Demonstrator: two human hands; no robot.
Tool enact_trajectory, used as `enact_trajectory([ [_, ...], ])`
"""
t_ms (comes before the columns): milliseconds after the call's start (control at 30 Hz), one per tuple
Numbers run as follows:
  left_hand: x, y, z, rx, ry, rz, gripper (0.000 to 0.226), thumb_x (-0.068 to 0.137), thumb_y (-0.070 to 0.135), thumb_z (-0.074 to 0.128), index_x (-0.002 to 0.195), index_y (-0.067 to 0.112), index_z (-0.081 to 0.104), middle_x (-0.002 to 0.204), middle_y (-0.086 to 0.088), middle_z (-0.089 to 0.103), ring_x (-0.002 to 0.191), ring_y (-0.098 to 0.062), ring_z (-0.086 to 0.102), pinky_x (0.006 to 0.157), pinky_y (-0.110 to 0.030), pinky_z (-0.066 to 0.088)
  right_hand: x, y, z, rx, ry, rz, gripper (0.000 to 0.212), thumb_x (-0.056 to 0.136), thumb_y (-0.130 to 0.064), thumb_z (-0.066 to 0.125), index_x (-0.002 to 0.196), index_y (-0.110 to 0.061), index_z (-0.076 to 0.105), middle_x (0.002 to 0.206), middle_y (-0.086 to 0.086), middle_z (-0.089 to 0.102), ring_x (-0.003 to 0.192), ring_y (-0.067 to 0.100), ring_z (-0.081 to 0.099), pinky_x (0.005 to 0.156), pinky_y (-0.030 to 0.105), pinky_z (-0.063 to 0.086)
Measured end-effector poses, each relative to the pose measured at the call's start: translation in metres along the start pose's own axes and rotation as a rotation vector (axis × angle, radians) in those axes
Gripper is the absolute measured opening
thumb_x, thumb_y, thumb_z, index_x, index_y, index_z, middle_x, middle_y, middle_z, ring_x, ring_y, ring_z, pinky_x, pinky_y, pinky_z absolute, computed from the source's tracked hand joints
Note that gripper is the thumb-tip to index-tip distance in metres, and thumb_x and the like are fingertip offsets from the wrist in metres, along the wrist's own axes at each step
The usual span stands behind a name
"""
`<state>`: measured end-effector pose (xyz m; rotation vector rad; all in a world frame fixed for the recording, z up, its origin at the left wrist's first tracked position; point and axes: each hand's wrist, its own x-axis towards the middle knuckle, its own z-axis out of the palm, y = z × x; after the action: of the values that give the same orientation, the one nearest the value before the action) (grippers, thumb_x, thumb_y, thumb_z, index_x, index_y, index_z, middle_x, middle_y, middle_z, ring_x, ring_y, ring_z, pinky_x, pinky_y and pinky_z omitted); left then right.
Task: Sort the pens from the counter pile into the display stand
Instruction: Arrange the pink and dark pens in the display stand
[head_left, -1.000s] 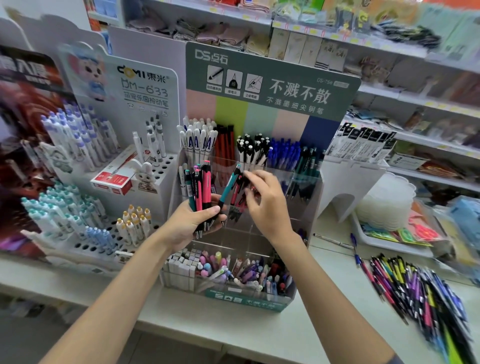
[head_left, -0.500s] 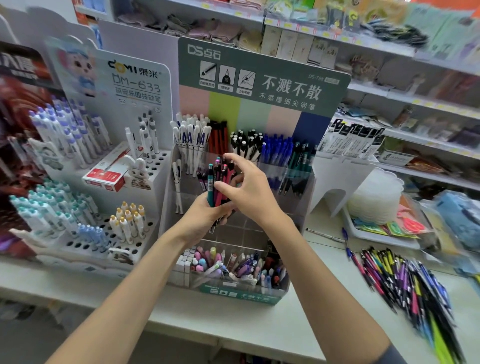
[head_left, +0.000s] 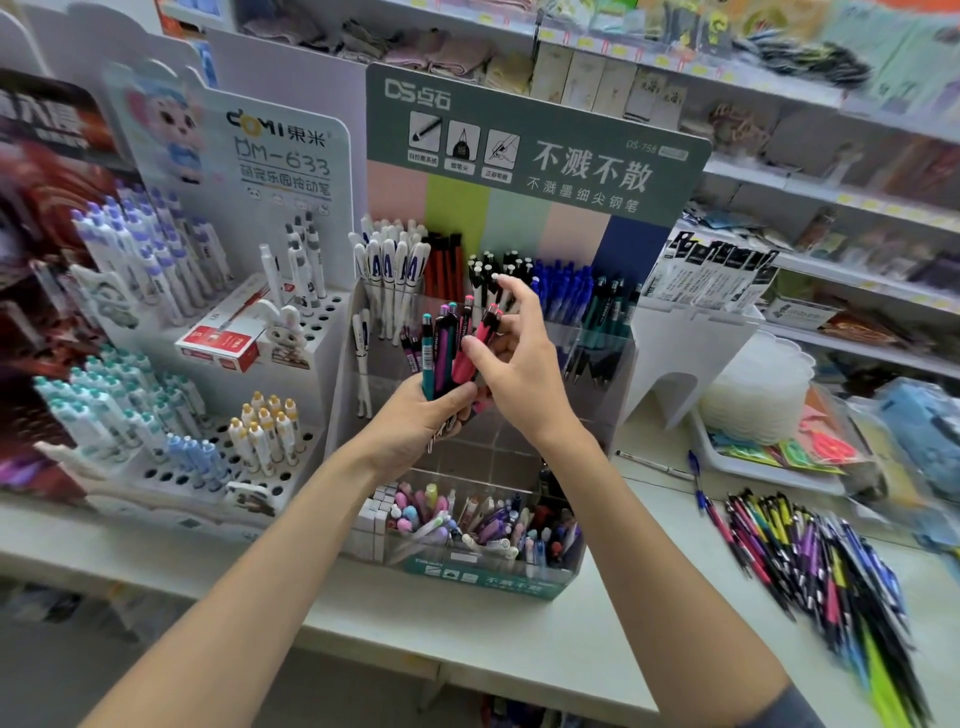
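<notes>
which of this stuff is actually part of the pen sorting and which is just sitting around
Part of the job:
- pen bundle gripped in the left hand
- pink pen pinched by the right hand
- pen pile on the counter
- green-topped display stand

Just lying about:
- white DOMI stand
- red box on it
- stack of clear trays
- back shelves

I see bright, even light, faint shadows; centre sharp; pen pile (head_left: 810, 566) at 4 o'clock smeared; edges bowed.
</notes>
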<state>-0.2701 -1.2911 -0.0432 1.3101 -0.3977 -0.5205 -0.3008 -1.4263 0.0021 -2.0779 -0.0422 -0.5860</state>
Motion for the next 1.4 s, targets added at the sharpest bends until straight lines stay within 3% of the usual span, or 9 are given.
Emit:
enact_trajectory([
  [133, -0.002, 0.005, -0.003, -0.081, -0.002, -0.018, 0.015, 0.100, 0.019, 0.050, 0.110, 0.013, 0.059, 0.074, 0.007, 0.068, 0.066, -0.004, 0.063, 0.068, -0.025, 0.047, 0.001, 0.003, 0.001, 0.063, 0.094, -0.023, 0.038, 0.095, -0.019, 0.062, 0.131, -0.021, 0.051, 0.105, 0.000, 0.062, 0.093, 0.007, 0.064, 0.089, 0.033, 0.054],
  [267, 0.000, 0.001, -0.014, -0.164, 0.126, -0.064, 0.017, 0.101, 0.020, 0.051, 0.113, 0.016, 0.062, 0.077, 0.002, 0.061, 0.065, -0.007, 0.057, 0.064, -0.024, 0.050, 0.008, 0.006, -0.012, 0.111, 0.284, -0.004, 0.030, 0.096, -0.014, 0.060, 0.126, -0.013, 0.053, 0.088, 0.001, 0.057, 0.075, -0.002, 0.057, 0.074, 0.015, 0.048],
  [433, 0.000, -0.011, -0.032, -0.162, 0.268, -0.097, 0.014, 0.099, 0.011, 0.055, 0.111, 0.007, 0.060, 0.090, -0.003, 0.068, 0.069, -0.007, 0.059, 0.066, -0.025, 0.056, 0.008, 0.025, -0.015, -0.023, 0.418, -0.022, 0.034, 0.097, -0.017, 0.060, 0.130, -0.012, 0.053, 0.094, 0.001, 0.059, 0.083, 0.004, 0.057, 0.078, 0.010, 0.044],
  [667, -0.007, -0.009, -0.036, -0.188, 0.239, -0.096, 0.020, 0.098, 0.009, 0.055, 0.118, 0.005, 0.060, 0.094, -0.005, 0.074, 0.071, -0.010, 0.062, 0.072, -0.028, 0.059, -0.003, 0.056, 0.012, -0.261, 0.311, -0.073, 0.047, 0.092, -0.019, 0.068, 0.135, -0.005, 0.054, 0.117, 0.008, 0.065, 0.105, 0.006, 0.053, 0.094, 0.001, 0.032],
  [800, -0.008, -0.007, -0.037, -0.213, 0.187, -0.105, 0.023, 0.098, 0.008, 0.054, 0.121, 0.007, 0.061, 0.098, -0.007, 0.072, 0.073, -0.011, 0.062, 0.076, -0.030, 0.059, -0.011, 0.074, 0.023, -0.474, 0.238, -0.153, 0.040, 0.089, -0.021, 0.072, 0.124, -0.004, 0.063, 0.101, 0.008, 0.070, 0.100, 0.025, 0.059, 0.090, 0.035, 0.047],
  [900, -0.009, -0.008, -0.036, -0.207, 0.156, -0.115, 0.023, 0.098, 0.009, 0.055, 0.119, 0.010, 0.063, 0.097, -0.006, 0.072, 0.081, -0.013, 0.067, 0.082, -0.036, 0.059, -0.018, 0.080, 0.029, -0.594, 0.213, -0.192, 0.036, 0.090, -0.021, 0.069, 0.124, -0.008, 0.065, 0.099, 0.007, 0.070, 0.098, 0.029, 0.058, 0.084, 0.040, 0.043],
  [1067, -0.007, -0.008, -0.029, -0.201, 0.117, -0.131, 0.022, 0.099, 0.011, 0.054, 0.120, 0.009, 0.059, 0.101, -0.010, 0.074, 0.084, -0.016, 0.069, 0.080, -0.036, 0.059, -0.012, 0.047, 0.014, -0.377, 0.347, -0.289, 0.037, 0.093, -0.010, 0.060, 0.130, -0.005, 0.060, 0.111, 0.009, 0.063, 0.099, 0.016, 0.056, 0.090, 0.027, 0.044],
  [1200, -0.001, -0.005, -0.017, -0.140, 0.013, -0.109, 0.016, 0.098, 0.013, 0.055, 0.111, 0.007, 0.062, 0.093, -0.004, 0.073, 0.080, -0.014, 0.063, 0.085, -0.037, 0.054, 0.003, 0.000, 0.006, -0.138, 0.090, -0.239, 0.047, 0.094, -0.008, 0.060, 0.141, -0.007, 0.050, 0.108, 0.001, 0.060, 0.071, 0.011, 0.054, 0.076, 0.018, 0.048],
  [1400, 0.001, -0.003, -0.008, -0.077, -0.027, -0.105, 0.021, 0.100, 0.012, 0.053, 0.116, 0.003, 0.062, 0.094, -0.005, 0.073, 0.078, -0.013, 0.062, 0.077, -0.030, 0.057, 0.006, 0.002, -0.004, -0.092, 0.018, -0.072, 0.039, 0.092, -0.012, 0.067, 0.130, -0.014, 0.062, 0.117, -0.003, 0.067, 0.104, 0.001, 0.058, 0.096, 0.019, 0.047],
])
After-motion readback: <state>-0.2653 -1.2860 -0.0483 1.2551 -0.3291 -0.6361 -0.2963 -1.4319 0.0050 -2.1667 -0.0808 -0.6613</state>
